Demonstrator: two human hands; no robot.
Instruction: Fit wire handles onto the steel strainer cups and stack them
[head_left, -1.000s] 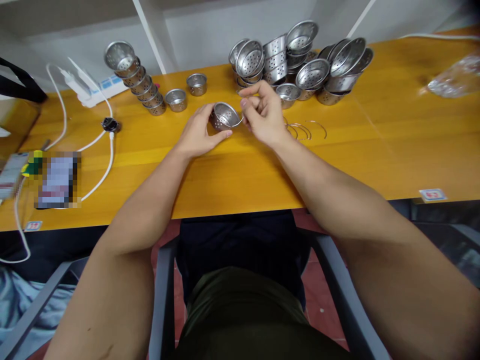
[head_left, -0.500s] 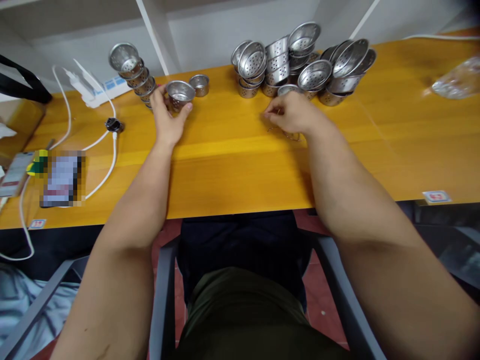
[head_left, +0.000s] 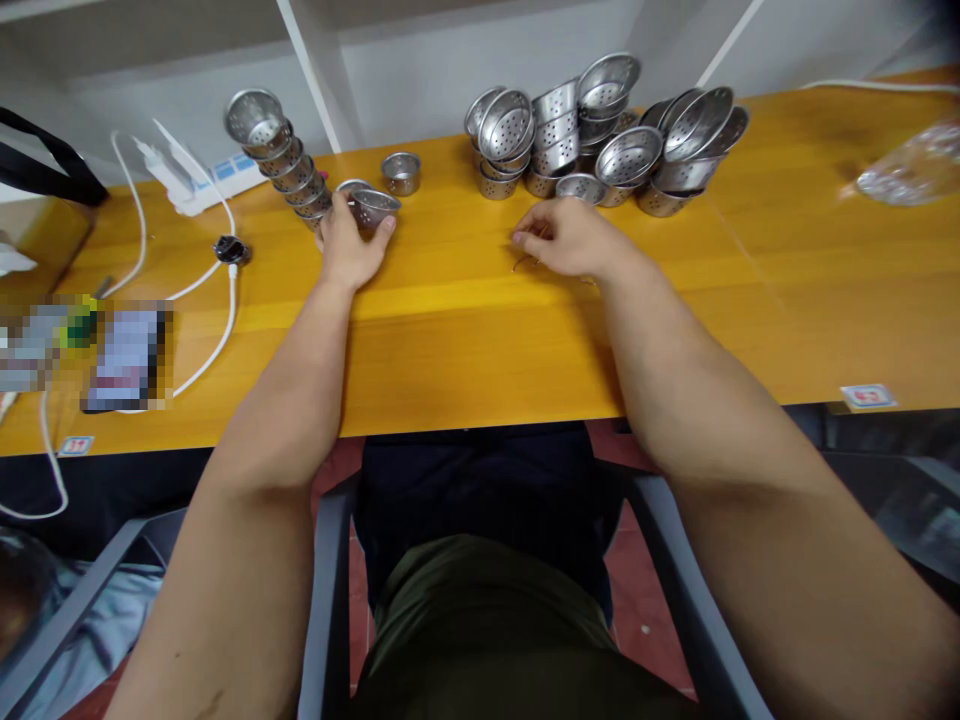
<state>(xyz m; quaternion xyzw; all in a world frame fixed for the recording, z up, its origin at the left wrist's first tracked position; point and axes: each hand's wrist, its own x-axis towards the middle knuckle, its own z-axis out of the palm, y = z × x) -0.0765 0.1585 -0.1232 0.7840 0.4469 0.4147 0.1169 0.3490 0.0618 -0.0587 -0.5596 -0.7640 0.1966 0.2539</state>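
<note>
My left hand (head_left: 346,250) is wrapped round a small perforated steel strainer cup (head_left: 373,206), which rests tilted on the yellow table (head_left: 480,310) beside a leaning stack of cups (head_left: 281,155). My right hand (head_left: 568,238) lies knuckles up on the table with its fingertips pinched on a thin wire ring (head_left: 525,262). The rest of the wire rings are hidden under that hand. A single cup (head_left: 400,172) stands just beyond the held one.
A heap of perforated steel cups (head_left: 600,135) sits at the back right of the table. A white power strip (head_left: 199,180) and white cable (head_left: 217,330) lie at the left, with a plastic bag (head_left: 911,165) at far right. A chair (head_left: 330,590) is below me.
My left hand carried the cup from the table's middle leftwards and set it down by the leaning stack. My right hand dropped onto the wire rings and closed its fingertips on one.
</note>
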